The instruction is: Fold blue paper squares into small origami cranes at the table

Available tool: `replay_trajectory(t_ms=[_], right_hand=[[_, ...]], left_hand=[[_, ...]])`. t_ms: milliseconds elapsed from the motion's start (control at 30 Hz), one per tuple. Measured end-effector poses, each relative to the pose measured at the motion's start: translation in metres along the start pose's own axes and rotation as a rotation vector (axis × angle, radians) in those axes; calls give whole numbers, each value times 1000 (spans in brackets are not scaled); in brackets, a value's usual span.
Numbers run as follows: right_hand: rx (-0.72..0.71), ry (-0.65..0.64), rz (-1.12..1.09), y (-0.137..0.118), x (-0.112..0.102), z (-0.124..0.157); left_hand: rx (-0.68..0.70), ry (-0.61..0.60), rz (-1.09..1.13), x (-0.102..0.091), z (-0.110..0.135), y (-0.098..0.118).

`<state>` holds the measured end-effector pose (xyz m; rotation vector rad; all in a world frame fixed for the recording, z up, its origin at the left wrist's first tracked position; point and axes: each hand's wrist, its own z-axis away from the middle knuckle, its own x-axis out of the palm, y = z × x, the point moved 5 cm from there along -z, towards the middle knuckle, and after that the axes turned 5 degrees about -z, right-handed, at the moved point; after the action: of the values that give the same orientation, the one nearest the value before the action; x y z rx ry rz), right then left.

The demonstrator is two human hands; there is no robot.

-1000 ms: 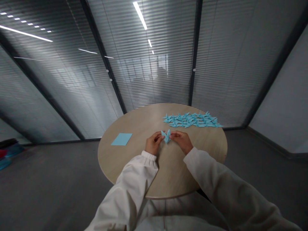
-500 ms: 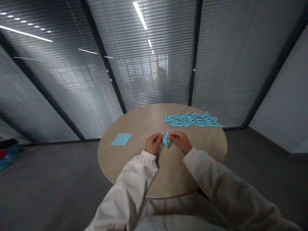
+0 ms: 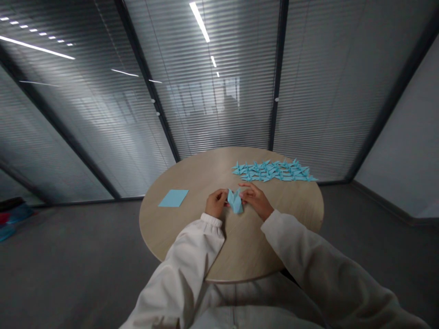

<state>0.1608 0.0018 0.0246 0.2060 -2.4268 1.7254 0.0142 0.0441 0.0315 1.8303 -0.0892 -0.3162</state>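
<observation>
Between my hands, over the middle of the round table [image 3: 247, 256], is a partly folded sheet of light blue origami paper [image 3: 235, 202]. Its two upper points spread apart in a V and its lower end is broad. My left hand [image 3: 216, 202] pinches the paper's left side between thumb and fingers. On the opposite side my right hand [image 3: 256, 199] grips the right edge, with its index finger stretched above the paper. The fingertips behind the paper are partly hidden.
Several folded blue paper cranes [image 3: 274, 172] lie in close rows at the table's back right. Flat blue paper [image 3: 173, 198] rests at the left. Behind the table stand glass panels with blinds [image 3: 222, 123]. Red and blue items [image 3: 13, 219] are on the floor far left.
The paper has gone from a narrow diamond to a wider shape with its flaps opened out. Both hands have shifted only slightly and keep hold of it.
</observation>
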Motion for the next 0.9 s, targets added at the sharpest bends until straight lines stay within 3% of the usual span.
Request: replay_trajectory(t_ms=[200,433,667,900], right_hand=[[-67,-85,50,-5,4,3],[-158,46,255,-7,0,3],[-265,-110,432,-14,13,9],[-153,-26,288,-3,3,3]], left_hand=[[-98,178,28,-17,-5,-10],[-48,316,-73,-28,-4,-10],[8,325,-144,-27,-3,-6],[-2,222,-20,-19,-3,-4]])
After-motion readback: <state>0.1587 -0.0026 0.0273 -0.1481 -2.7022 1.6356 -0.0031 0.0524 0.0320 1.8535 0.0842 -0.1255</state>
